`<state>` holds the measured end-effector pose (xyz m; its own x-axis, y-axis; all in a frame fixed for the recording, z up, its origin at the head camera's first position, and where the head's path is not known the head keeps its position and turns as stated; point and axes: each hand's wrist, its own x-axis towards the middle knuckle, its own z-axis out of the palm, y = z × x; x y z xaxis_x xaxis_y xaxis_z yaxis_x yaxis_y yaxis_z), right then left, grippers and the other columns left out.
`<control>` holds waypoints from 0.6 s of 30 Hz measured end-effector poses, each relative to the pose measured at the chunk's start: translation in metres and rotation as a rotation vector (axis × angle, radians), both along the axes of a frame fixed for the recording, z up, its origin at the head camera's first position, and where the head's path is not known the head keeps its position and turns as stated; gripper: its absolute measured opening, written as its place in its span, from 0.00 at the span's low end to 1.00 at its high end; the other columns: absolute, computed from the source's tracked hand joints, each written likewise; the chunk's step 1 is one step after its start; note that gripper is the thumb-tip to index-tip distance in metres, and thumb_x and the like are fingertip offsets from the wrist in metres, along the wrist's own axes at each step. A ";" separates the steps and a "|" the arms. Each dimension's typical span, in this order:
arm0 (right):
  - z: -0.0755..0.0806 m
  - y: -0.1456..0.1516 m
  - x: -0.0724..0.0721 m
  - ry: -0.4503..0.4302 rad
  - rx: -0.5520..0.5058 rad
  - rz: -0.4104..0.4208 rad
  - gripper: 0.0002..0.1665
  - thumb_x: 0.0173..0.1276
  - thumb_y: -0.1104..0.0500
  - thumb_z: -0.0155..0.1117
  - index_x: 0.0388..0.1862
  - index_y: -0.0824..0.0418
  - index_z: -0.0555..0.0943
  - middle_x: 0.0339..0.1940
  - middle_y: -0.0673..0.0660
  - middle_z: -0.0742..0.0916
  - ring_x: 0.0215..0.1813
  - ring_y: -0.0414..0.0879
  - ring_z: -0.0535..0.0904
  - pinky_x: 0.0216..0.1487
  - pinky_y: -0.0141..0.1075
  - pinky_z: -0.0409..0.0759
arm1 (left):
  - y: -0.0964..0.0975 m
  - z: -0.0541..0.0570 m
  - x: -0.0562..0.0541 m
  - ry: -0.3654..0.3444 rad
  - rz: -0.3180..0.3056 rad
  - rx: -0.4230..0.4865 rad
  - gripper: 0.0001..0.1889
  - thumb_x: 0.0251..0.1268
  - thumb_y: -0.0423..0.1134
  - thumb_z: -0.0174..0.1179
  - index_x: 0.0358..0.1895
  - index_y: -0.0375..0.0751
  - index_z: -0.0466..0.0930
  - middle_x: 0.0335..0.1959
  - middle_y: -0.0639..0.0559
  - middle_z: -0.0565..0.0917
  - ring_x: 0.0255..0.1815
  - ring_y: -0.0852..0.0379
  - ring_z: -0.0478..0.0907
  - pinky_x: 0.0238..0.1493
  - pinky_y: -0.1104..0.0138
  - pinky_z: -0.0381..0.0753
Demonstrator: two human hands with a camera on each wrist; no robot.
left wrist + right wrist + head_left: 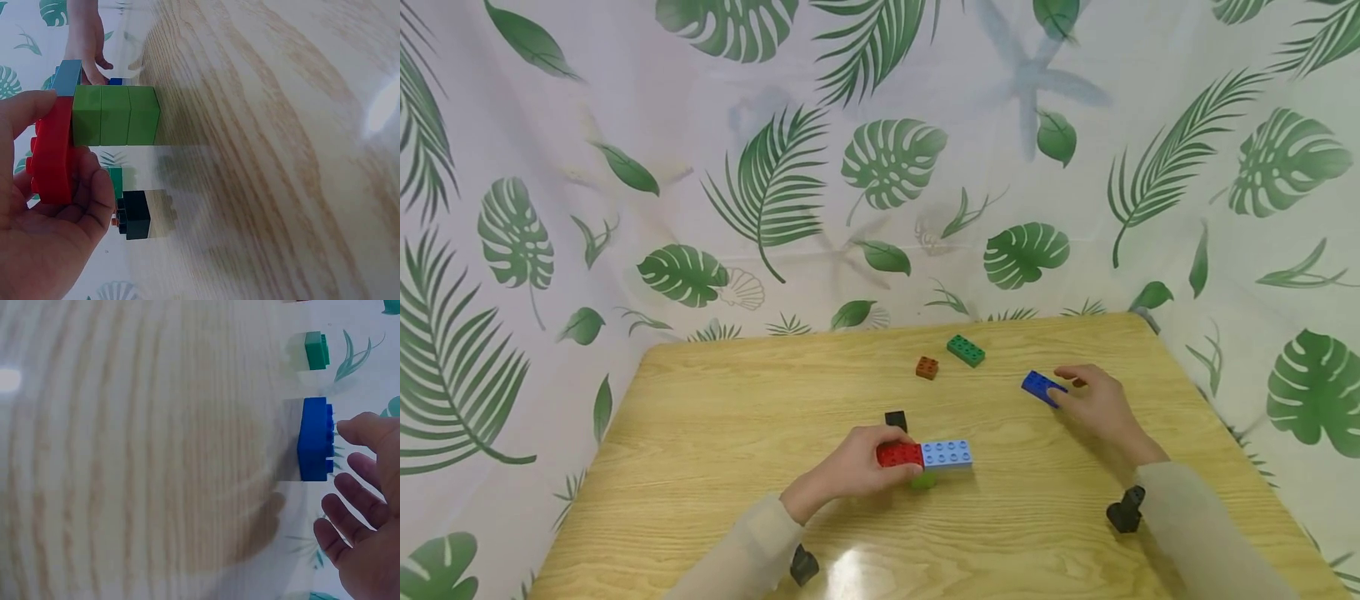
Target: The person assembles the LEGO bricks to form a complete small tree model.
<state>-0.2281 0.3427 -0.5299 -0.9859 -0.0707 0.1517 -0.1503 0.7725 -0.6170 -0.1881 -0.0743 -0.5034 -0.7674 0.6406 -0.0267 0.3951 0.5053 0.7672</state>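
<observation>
My left hand grips a red toy building brick between thumb and fingers. Beside it, end to end, sits a light blue brick. Under their join stands a stack of three light green bricks, mostly hidden from above. Over at the right, my right hand hovers around a dark blue brick lying on the table. In the right wrist view its thumb is close over the studs of the blue brick, and the fingers are spread and slightly bent.
A black brick sits just behind the left hand. Farther back on the wooden table lie a small brown brick and a green brick. A leaf-patterned cloth hangs along the table's far edge.
</observation>
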 end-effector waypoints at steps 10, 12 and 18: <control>-0.002 0.002 0.003 -0.066 -0.021 0.008 0.33 0.76 0.52 0.69 0.70 0.73 0.76 0.64 0.76 0.81 0.61 0.71 0.80 0.59 0.63 0.79 | -0.001 -0.002 0.000 -0.004 0.010 0.011 0.21 0.70 0.54 0.69 0.59 0.48 0.86 0.50 0.52 0.88 0.41 0.65 0.78 0.39 0.72 0.80; -0.004 0.001 0.003 -0.064 -0.015 0.000 0.32 0.75 0.53 0.70 0.68 0.74 0.78 0.62 0.77 0.83 0.60 0.71 0.81 0.59 0.63 0.80 | -0.001 -0.002 0.000 -0.003 0.011 0.014 0.21 0.70 0.54 0.69 0.59 0.48 0.86 0.50 0.52 0.88 0.41 0.65 0.78 0.39 0.72 0.80; -0.009 0.000 0.000 -0.029 0.021 0.002 0.28 0.73 0.57 0.71 0.63 0.75 0.81 0.56 0.77 0.86 0.55 0.69 0.84 0.56 0.62 0.82 | -0.002 -0.003 -0.001 -0.006 0.013 0.011 0.22 0.70 0.55 0.68 0.60 0.48 0.86 0.51 0.51 0.88 0.41 0.64 0.78 0.39 0.72 0.80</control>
